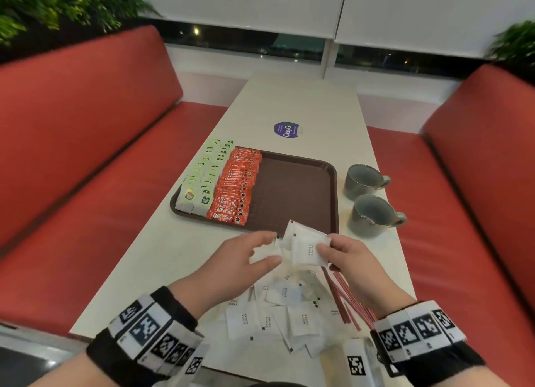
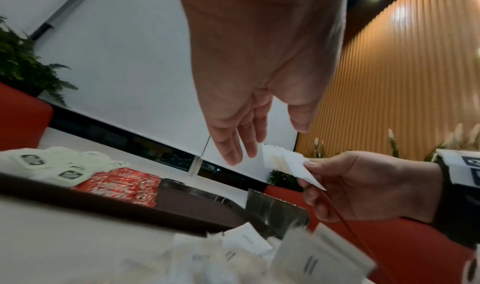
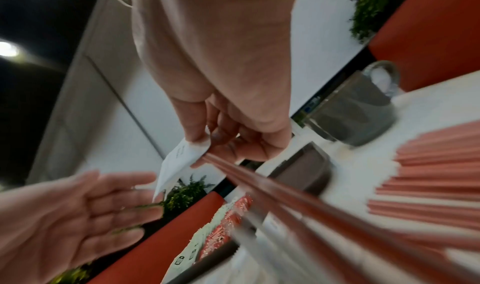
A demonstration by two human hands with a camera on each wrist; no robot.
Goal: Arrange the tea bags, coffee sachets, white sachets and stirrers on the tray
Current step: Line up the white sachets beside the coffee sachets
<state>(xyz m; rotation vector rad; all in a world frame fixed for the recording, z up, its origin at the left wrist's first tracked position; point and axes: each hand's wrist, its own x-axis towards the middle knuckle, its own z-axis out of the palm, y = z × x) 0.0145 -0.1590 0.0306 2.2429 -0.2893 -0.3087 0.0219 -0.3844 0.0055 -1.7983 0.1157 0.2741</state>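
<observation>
The brown tray (image 1: pixel 292 190) carries rows of green-and-white tea bags (image 1: pixel 202 181) along its left edge and red coffee sachets (image 1: pixel 237 190) beside them; its right half is bare. My right hand (image 1: pixel 325 243) pinches a small stack of white sachets (image 1: pixel 307 250) above the tray's near edge, and a red stirrer (image 3: pixel 272 190) trails from the same fingers. My left hand (image 1: pixel 273 247) is open with straight fingers just left of that stack and holds nothing (image 2: pixel 267 144). More white sachets (image 1: pixel 278 314) lie heaped on the table under my hands. Red stirrers (image 1: pixel 344 300) lie to their right.
Two grey mugs (image 1: pixel 363 181) (image 1: pixel 373 216) stand on the white table right of the tray. A round blue sticker (image 1: pixel 286 130) sits beyond the tray. Red bench seats (image 1: pixel 86 143) flank the table on both sides.
</observation>
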